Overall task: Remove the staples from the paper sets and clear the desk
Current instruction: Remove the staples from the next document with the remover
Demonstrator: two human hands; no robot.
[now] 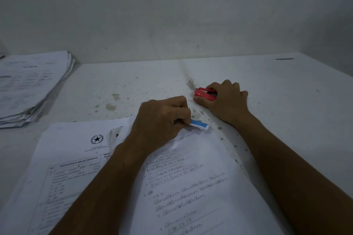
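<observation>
Far to the left of your fingers, a stack of papers (32,86) sits against the wall (172,5), well apart from both hands; its print is too blurred to read.

Nearer, under your left forearm, a sheet with a star emblem (63,168) lies flat, its long axis running from you toward the wall. You can read "PRESIDEN REPUBLIK INDONESIA" beneath the emblem and "INDIKATOR & KELAS INTERVAL" in the table heading.

Your left hand (162,118) has its fingers curled together, pinching the crumpled top corner of the paper set (191,187), just beside a blue strip (199,124) at that corner. This set lies over the first sheet, its long axis tilted slightly rightward away from you, its top end at your fingertips. It carries Japanese text, too soft to read.

Just beyond and to the right of those fingers, your right hand (227,99) rests on the desk (286,101), fingers clamped round a red staple remover (205,94). Its nose points left, toward your left hand.
</observation>
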